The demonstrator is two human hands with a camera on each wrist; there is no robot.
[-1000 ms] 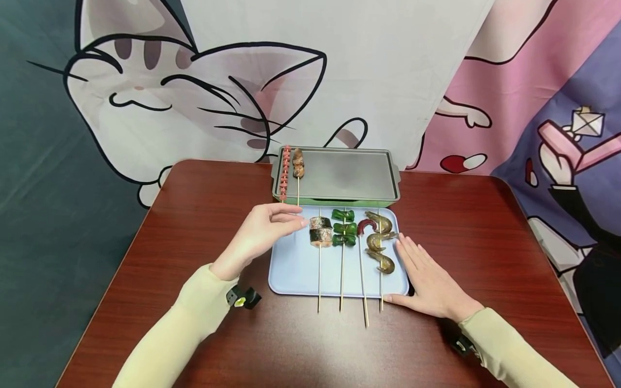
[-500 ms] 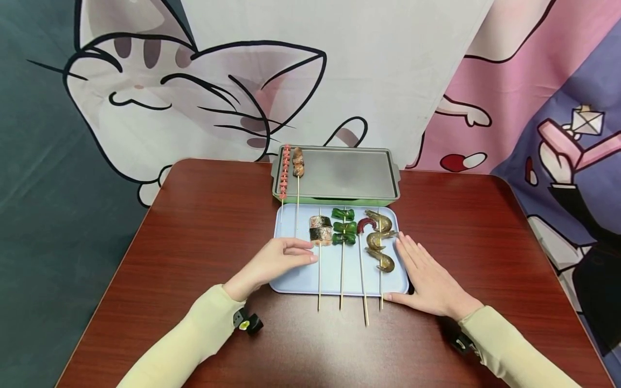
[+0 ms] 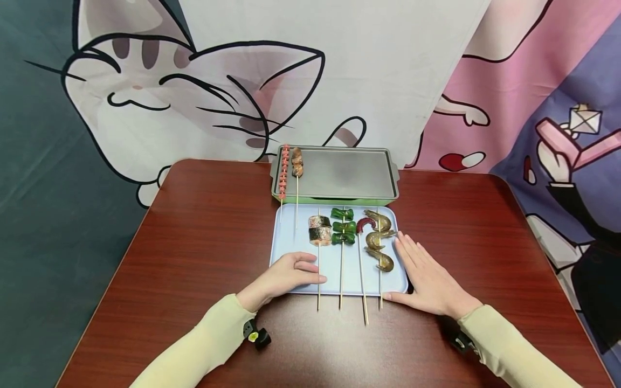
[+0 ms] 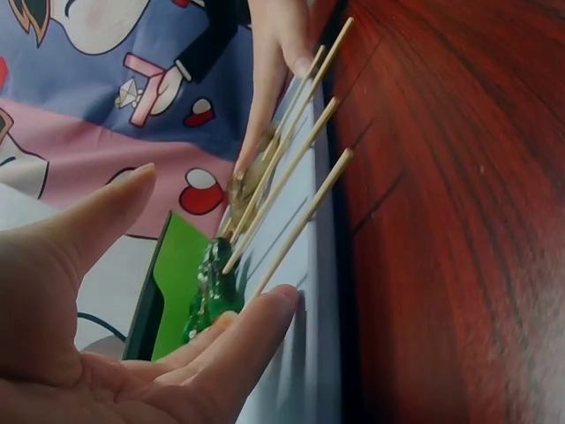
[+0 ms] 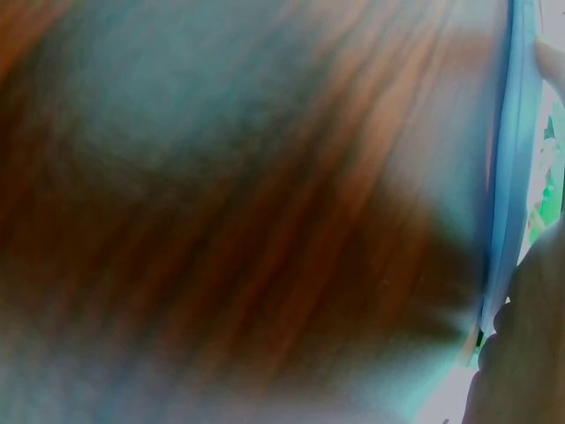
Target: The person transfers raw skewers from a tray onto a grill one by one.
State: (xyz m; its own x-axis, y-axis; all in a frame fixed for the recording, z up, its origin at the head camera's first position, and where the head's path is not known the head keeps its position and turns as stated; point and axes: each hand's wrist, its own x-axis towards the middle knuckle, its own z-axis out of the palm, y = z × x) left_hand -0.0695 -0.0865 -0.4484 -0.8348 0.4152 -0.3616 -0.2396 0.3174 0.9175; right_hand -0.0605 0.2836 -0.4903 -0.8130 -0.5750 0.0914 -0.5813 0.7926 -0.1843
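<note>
My left hand (image 3: 293, 275) hovers over the front left of the light blue tray (image 3: 278, 253), its fingertips beside the stick of the fish skewer (image 3: 320, 235). In the left wrist view the thumb (image 4: 115, 208) stands well apart from the fingers (image 4: 265, 331), and no grip on the stick shows. My right hand (image 3: 434, 280) rests with straight fingers along the tray's right edge. To the right of the fish lie a green pepper skewer (image 3: 343, 227), a dark red curled tentacle-like skewer (image 3: 366, 224) and a shrimp skewer (image 3: 380, 241).
Behind the tray stands a grey-topped griddle pan (image 3: 344, 172) with a green side. On its left lie a red sausage skewer (image 3: 283, 172) and a browned meat skewer (image 3: 297, 163), their sticks reaching over the tray. A printed cloth (image 3: 378, 70) hangs behind the table (image 3: 208, 215).
My left hand has let go of the meat skewer's stick on the griddle and moved toward me and right, to the fish skewer's stick. The right hand has stayed put.
</note>
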